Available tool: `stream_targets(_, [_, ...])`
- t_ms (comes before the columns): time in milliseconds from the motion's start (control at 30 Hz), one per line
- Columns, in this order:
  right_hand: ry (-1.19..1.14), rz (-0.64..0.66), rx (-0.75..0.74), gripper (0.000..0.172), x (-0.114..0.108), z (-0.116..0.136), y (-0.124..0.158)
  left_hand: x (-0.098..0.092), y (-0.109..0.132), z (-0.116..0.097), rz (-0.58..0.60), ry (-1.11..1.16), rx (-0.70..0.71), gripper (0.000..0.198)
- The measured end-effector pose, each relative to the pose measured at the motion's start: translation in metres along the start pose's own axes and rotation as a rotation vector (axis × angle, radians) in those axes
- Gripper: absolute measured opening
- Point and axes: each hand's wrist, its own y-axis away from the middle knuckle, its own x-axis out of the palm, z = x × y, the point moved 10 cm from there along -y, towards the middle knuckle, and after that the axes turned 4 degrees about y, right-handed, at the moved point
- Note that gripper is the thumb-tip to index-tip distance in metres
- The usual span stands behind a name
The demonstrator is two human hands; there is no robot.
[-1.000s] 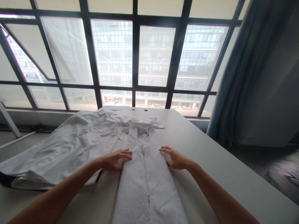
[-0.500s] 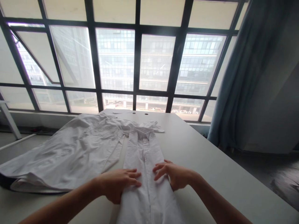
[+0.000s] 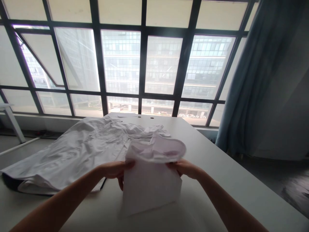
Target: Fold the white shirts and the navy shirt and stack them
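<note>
Gripping a folded white shirt by both side edges with left hand and right hand. Holding its upper part up in a curl between the fingers, lower half resting on the white table beneath them. Just beyond the left fingers, a rumpled white garment, spread flat.

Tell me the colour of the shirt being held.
The shirt is plain white, seen best in the head view.

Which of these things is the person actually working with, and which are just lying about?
In use: white shirt, half folded, gripped at its sides by the left hand and the right hand.
Lying about: crumpled white clothes beside it on the table; blue curtain; window.
</note>
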Motion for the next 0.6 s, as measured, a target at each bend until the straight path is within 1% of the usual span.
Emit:
stream_targets(67, [0.031,-0.029,0.103,0.051,0.002,-0.020,-0.013,-0.015,-0.002,0.011,-0.086,0.078,-0.082,0.079])
stream_targets(133, [0.090,-0.105,0.145,0.049,-0.001,-0.031,-0.023,-0.033,-0.005,0.020,-0.240,0.172,-0.116,0.080])
stream_targets(233, [0.154,-0.199,0.097,0.038,-0.005,-0.032,-0.032,-0.054,-0.011,0.029,-0.477,0.268,-0.095,0.078])
stream_targets(333, [0.213,-0.247,-0.002,0.032,-0.007,-0.023,-0.035,-0.065,-0.018,0.031,-0.632,0.251,-0.068,0.063])
stream_targets(400, [0.218,-0.278,-0.070,0.032,-0.009,-0.015,-0.034,-0.070,-0.017,0.028,-0.682,0.240,-0.041,0.051])
stream_targets(500, [0.141,-0.287,-0.149,0.036,-0.009,-0.007,-0.032,-0.077,-0.008,0.022,-0.709,0.292,-0.003,0.040])
stream_targets(533, [0.123,-0.286,-0.151,0.037,-0.009,-0.007,-0.032,-0.079,-0.004,0.022,-0.710,0.319,-0.004,0.037])
stream_targets(600, [0.153,-0.292,-0.121,0.036,-0.010,-0.011,-0.034,-0.083,0.002,0.030,-0.702,0.366,-0.057,0.036])
